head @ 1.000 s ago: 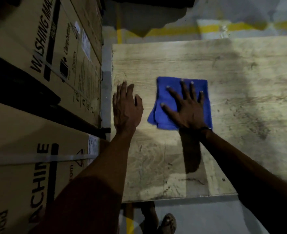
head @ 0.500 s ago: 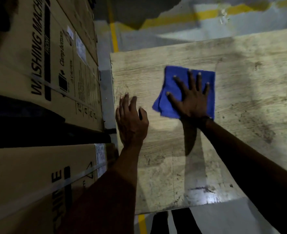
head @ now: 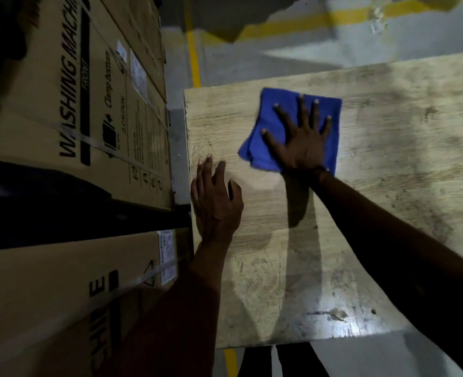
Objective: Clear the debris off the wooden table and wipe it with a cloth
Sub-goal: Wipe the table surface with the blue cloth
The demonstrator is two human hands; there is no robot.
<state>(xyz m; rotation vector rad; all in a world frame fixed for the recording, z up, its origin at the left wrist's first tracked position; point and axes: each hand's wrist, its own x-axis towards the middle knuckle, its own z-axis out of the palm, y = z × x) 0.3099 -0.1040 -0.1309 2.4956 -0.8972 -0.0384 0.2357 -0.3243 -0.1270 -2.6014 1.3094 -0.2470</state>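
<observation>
Scuffed, stained wood table (head: 388, 186) w/ glossy near edge; fuzzy blue cloth (head: 268, 123); matt cardboard boxes (head: 48, 118).

Right hand (head: 302, 144) flat on blue cloth (head: 263, 131)

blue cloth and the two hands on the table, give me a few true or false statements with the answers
1. The right hand presses flat on the blue cloth with fingers spread. True.
2. The left hand grips a corner of the cloth. False: it rests flat on the bare wooden table, apart from the cloth.
3. The cloth lies near the table's far edge. True.
4. The cardboard boxes stand to the right of the table. False: they stand to its left.
</observation>
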